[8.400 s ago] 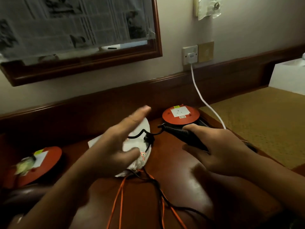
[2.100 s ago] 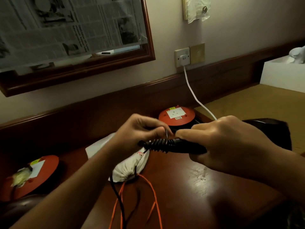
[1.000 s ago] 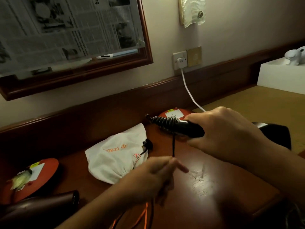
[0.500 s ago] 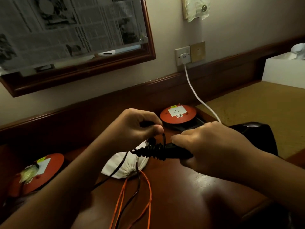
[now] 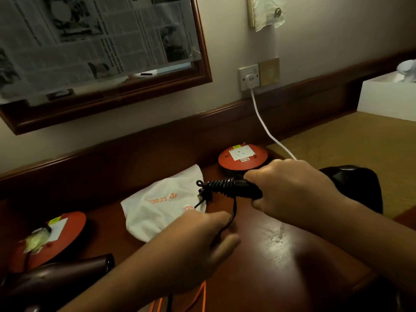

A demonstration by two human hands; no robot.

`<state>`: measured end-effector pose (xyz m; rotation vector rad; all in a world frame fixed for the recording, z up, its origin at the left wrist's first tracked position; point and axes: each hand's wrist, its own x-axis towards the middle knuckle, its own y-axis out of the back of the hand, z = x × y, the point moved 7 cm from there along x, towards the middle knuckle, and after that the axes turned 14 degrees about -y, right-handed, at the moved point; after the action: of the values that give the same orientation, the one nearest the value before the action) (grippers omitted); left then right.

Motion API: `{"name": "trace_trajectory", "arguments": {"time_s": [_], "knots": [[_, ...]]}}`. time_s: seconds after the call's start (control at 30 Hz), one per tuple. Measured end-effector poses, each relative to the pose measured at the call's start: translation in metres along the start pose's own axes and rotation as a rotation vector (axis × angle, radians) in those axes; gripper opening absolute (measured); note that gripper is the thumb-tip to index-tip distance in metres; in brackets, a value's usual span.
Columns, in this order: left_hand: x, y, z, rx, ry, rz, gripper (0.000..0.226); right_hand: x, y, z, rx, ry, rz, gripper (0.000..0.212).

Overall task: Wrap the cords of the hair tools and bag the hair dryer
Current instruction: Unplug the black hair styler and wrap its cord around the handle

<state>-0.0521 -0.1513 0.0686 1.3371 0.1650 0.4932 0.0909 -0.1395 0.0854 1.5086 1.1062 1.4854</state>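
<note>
The dryer is black and held over the tabletop. Its cord is coiled in tight turns round the end of the handle, with one loose strand dropping down. Beside it lies a white bag with orange lettering seen upside down, roughly "trac"; the rest is unclear. The right hand is curled round the handle. The left hand pinches the hanging strand between thumb and fingers, just beside the bag.
</note>
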Motion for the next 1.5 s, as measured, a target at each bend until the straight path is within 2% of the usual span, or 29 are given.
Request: {"name": "trace_trajectory", "arguments": {"time_s": [0.1, 0.17, 0.2, 0.27, 0.33, 0.43, 0.5, 0.67, 0.77, 0.87, 0.93, 1.03, 1.13, 1.23, 1.3, 1.37, 1.43, 1.5], "knots": [[0.003, 0.040, -0.003, 0.255, -0.141, 0.196, 0.027, -0.003, -0.015, -0.013, -0.053, 0.062, -0.098, 0.025], [0.006, 0.056, -0.017, 0.282, -0.167, 0.330, 0.022, -0.005, -0.018, -0.020, -0.045, 0.103, -0.113, 0.027], [0.009, 0.056, -0.024, 0.249, -0.178, 0.335, 0.023, -0.007, -0.018, -0.022, -0.046, 0.126, -0.102, 0.027], [0.017, 0.041, -0.034, 0.071, -0.203, 0.233, 0.020, -0.011, -0.017, -0.027, -0.071, 0.180, -0.076, 0.024], [0.019, 0.030, -0.041, -0.103, -0.154, 0.167, 0.016, -0.012, -0.017, -0.029, -0.092, 0.211, -0.063, 0.021], [0.016, 0.028, -0.058, -0.268, -0.061, 0.225, 0.020, -0.009, -0.014, -0.019, -0.119, 0.171, -0.058, 0.015], [0.014, 0.025, -0.069, -0.424, -0.026, 0.252, 0.024, -0.010, -0.008, -0.010, -0.089, 0.150, -0.024, 0.018], [0.012, 0.007, -0.091, -0.941, -0.033, 0.252, 0.043, -0.026, 0.000, -0.015, -0.060, 0.248, 0.108, 0.024], [0.016, -0.003, -0.085, -1.032, -0.075, 0.215, 0.031, -0.031, 0.008, -0.023, -0.072, 0.320, 0.162, 0.022], [0.011, -0.024, -0.087, -1.110, 0.112, 0.287, 0.019, -0.023, 0.023, -0.013, -0.028, 0.229, 0.185, 0.020], [0.004, -0.038, -0.080, -1.050, 0.229, 0.267, 0.024, -0.016, 0.025, -0.003, -0.049, 0.148, 0.187, 0.021], [-0.004, -0.046, -0.053, -0.614, 0.265, 0.082, 0.023, -0.003, 0.019, 0.009, -0.075, -0.012, 0.211, 0.022], [-0.006, -0.031, -0.018, -0.074, 0.162, -0.024, 0.021, 0.008, 0.006, 0.006, -0.086, -0.117, 0.172, 0.019], [-0.004, 0.012, -0.001, 0.246, 0.019, 0.058, 0.032, 0.007, -0.014, -0.009, -0.109, -0.079, 0.083, 0.020], [-0.003, 0.044, -0.010, 0.265, -0.090, 0.202, 0.027, 0.001, -0.022, -0.017, -0.133, -0.021, 0.043, 0.022], [-0.005, 0.070, -0.034, 0.100, -0.105, 0.359, 0.008, -0.005, -0.019, -0.023, -0.137, 0.041, 0.036, 0.022], [0.000, 0.078, -0.057, -0.050, -0.095, 0.398, 0.005, -0.011, -0.007, -0.029, -0.126, 0.108, 0.065, 0.020], [0.010, 0.073, -0.069, -0.229, -0.112, 0.348, 0.006, -0.017, 0.009, -0.035, -0.109, 0.170, 0.102, 0.020]]}}
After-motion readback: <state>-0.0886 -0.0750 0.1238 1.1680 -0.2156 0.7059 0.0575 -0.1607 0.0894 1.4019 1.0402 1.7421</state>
